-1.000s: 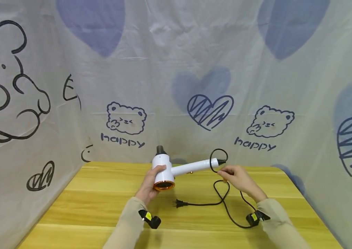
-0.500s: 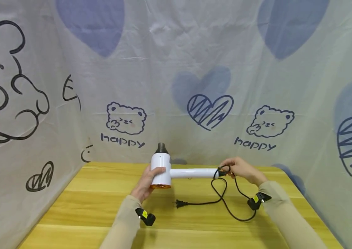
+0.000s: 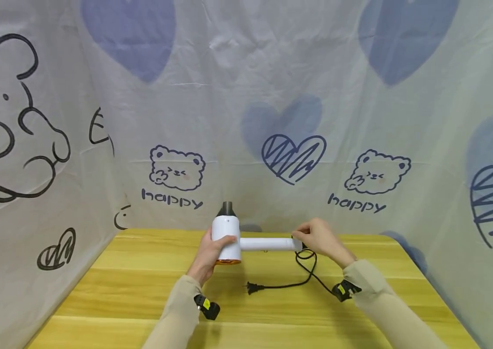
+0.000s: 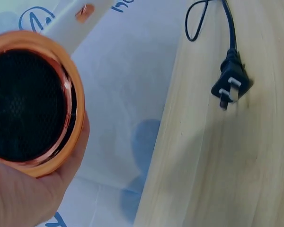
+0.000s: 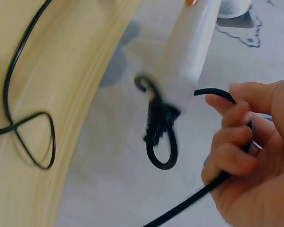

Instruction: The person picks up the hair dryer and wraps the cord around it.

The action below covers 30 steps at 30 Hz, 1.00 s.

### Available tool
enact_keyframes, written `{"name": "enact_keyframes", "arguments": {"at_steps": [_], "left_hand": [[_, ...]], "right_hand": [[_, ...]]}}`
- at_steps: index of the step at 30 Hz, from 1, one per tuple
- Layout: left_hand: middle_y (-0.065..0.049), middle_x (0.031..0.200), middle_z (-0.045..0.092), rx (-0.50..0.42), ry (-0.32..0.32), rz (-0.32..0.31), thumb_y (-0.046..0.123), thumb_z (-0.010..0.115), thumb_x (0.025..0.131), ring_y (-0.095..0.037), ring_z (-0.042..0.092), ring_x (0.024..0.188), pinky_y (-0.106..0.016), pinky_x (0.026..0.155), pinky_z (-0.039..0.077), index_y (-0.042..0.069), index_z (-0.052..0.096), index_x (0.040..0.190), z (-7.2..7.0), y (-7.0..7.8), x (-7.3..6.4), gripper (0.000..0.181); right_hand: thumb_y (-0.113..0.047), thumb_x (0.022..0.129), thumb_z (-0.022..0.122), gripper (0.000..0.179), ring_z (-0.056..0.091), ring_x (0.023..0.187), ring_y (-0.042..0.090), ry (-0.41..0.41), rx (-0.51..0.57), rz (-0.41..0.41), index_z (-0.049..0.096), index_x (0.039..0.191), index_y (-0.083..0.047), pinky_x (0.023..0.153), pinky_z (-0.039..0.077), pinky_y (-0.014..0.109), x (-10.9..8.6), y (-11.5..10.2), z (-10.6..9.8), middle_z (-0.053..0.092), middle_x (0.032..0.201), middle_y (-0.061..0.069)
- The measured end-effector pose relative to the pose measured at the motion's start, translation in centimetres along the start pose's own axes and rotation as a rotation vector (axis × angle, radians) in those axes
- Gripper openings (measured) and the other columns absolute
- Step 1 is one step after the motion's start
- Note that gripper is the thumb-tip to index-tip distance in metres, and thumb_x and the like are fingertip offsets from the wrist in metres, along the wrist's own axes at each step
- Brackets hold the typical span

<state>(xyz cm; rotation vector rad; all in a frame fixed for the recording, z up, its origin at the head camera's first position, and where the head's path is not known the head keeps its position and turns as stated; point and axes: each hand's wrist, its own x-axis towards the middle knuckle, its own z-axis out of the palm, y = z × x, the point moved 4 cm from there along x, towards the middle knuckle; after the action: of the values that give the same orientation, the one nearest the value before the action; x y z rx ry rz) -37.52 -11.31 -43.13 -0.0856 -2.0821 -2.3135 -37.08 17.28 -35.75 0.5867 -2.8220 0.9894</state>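
A white hair dryer point(image 3: 268, 244) with a black nozzle point(image 3: 227, 209) is held sideways, its handle pointing right. My left hand point(image 3: 204, 257) grips the barrel, thumb across the front. In the left wrist view the copper-coloured ring point(image 4: 76, 101) frames a dark mesh intake. Beside the handle's end, my right hand point(image 3: 320, 237) pinches the black power cord point(image 5: 189, 201), which runs through its curled fingers. A loop of cord hangs at the handle's end point(image 5: 180, 80) in the right wrist view. The two-pin plug point(image 3: 254, 288) lies on the table.
The wooden table point(image 3: 141, 291) has the cord's slack crossing itself right of the plug. A pale cloth point(image 3: 229, 121) printed with hearts and bears hangs behind and at both sides. Each sleeve carries a small black wrist camera point(image 3: 208, 307).
The dryer's handle has swung down from a tilt to level. My right hand has moved along the cord to the handle's end, then left over it. My left hand keeps its grip.
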Motion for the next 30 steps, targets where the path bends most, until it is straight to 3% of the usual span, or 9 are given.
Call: {"name": "enact_keyframes", "arguments": {"at_steps": [6, 9, 13, 17, 25, 30], "left_hand": [[-0.020, 0.124, 0.054, -0.121, 0.120, -0.054, 0.023, 0.070, 0.085, -0.022, 0.063, 0.092, -0.034, 0.076, 0.058, 0.005, 0.035, 0.142, -1.0, -0.7, 0.0, 0.069], [-0.017, 0.118, 0.057, -0.219, 0.136, -0.089, 0.024, 0.067, 0.087, -0.020, 0.063, 0.089, -0.033, 0.075, 0.058, 0.005, 0.035, 0.142, -1.5, -1.1, 0.1, 0.067], [-0.012, 0.115, 0.057, -0.345, 0.112, -0.130, 0.026, 0.064, 0.089, -0.019, 0.063, 0.090, -0.031, 0.077, 0.057, 0.005, 0.033, 0.142, -1.8, -1.2, 0.2, 0.065], [-0.010, 0.116, 0.055, -0.441, 0.068, -0.169, 0.029, 0.059, 0.091, -0.018, 0.062, 0.093, -0.029, 0.080, 0.056, 0.004, 0.030, 0.141, -2.0, -1.0, 0.3, 0.062], [-0.007, 0.110, 0.056, -0.497, -0.023, -0.186, 0.030, 0.051, 0.094, -0.018, 0.063, 0.090, -0.030, 0.078, 0.056, 0.004, 0.028, 0.141, -2.2, -0.4, 0.2, 0.059], [-0.007, 0.112, 0.056, -0.542, -0.048, -0.176, 0.029, 0.049, 0.095, -0.020, 0.064, 0.091, -0.030, 0.078, 0.056, 0.006, 0.027, 0.141, -2.4, -0.2, 0.1, 0.057]], "right_hand": [[-0.018, 0.103, 0.050, 0.034, 0.044, 0.057, 0.016, -0.099, 0.222, -0.029, 0.061, 0.132, -0.006, 0.047, 0.038, 0.023, -0.9, -0.6, 1.1, 0.063, 0.081, 0.008], [-0.021, 0.104, 0.049, 0.032, 0.052, 0.062, 0.018, -0.109, 0.273, -0.090, 0.064, 0.128, -0.007, 0.052, 0.046, 0.023, -1.4, -0.4, 1.7, 0.063, 0.080, 0.005], [-0.026, 0.104, 0.048, 0.029, 0.049, 0.055, 0.013, -0.125, 0.294, -0.119, 0.070, 0.109, -0.009, 0.047, 0.042, 0.022, -2.0, 0.4, 2.4, 0.065, 0.077, 0.010], [-0.028, 0.105, 0.044, 0.033, 0.038, 0.052, 0.007, -0.154, 0.315, -0.074, 0.070, 0.111, -0.009, 0.046, 0.033, 0.019, -2.3, 2.1, 2.9, 0.065, 0.079, 0.017], [-0.033, 0.104, 0.047, 0.034, 0.047, 0.077, 0.015, -0.097, 0.251, 0.057, 0.071, 0.108, -0.009, 0.065, 0.034, 0.028, -1.9, 5.9, 2.0, 0.065, 0.083, 0.006], [-0.032, 0.104, 0.048, 0.031, 0.040, 0.064, 0.013, -0.119, 0.277, 0.141, 0.071, 0.108, -0.012, 0.055, 0.033, 0.024, -1.5, 7.1, 1.8, 0.066, 0.089, 0.003]]}}
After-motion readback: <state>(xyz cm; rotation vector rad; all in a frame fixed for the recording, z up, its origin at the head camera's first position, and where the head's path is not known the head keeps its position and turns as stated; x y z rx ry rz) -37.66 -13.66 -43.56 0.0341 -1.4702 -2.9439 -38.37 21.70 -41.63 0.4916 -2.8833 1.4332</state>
